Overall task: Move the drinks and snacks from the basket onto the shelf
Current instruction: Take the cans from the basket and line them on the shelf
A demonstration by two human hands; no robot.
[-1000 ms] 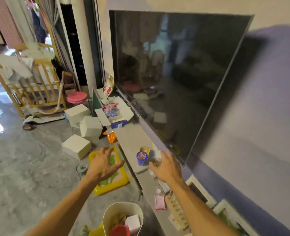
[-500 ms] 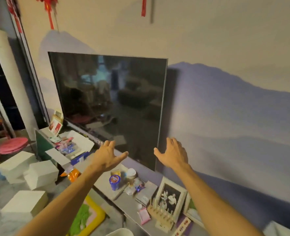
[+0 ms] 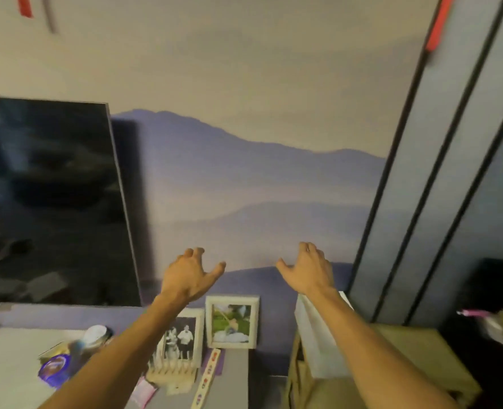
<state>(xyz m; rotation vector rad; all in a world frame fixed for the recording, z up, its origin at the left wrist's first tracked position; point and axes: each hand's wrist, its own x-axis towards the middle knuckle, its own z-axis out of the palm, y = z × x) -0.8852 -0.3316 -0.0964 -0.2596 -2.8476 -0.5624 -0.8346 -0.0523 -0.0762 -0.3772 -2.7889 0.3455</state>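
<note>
**A:** Starting at lower centre: left hand (image 3: pixel 189 276) raised, fingers loosely bent, thumb out, holding nothing. Right hand (image 3: pixel 306 271) just right of it, likewise empty and half open.

**B:** Any risk from here?

**A:** Probably reaching with eyes off the goods. No basket anywhere in frame, and heavy blur throughout. Could sweep a forearm into the blue-lidded tub (image 3: pixel 54 369) or the white-capped jar (image 3: pixel 96 335), both at lower left on the shelf (image 3: pixel 8 364). Could also topple the photo frames (image 3: pixel 231 321) standing just below the left wrist.

**B:** And compared with half a second back?

**A:** Swung rightward. Television (image 3: pixel 46 202) pushed from mid-frame to the left edge. Grey panels (image 3: pixel 439 202) with black strips now filling the right side. Cardboard box (image 3: pixel 415 349) newly showing at lower right. Fingers more curled than before. Tub and jar slid from bottom centre toward the lower left corner. Pale basket rim gone off the bottom edge.
</note>
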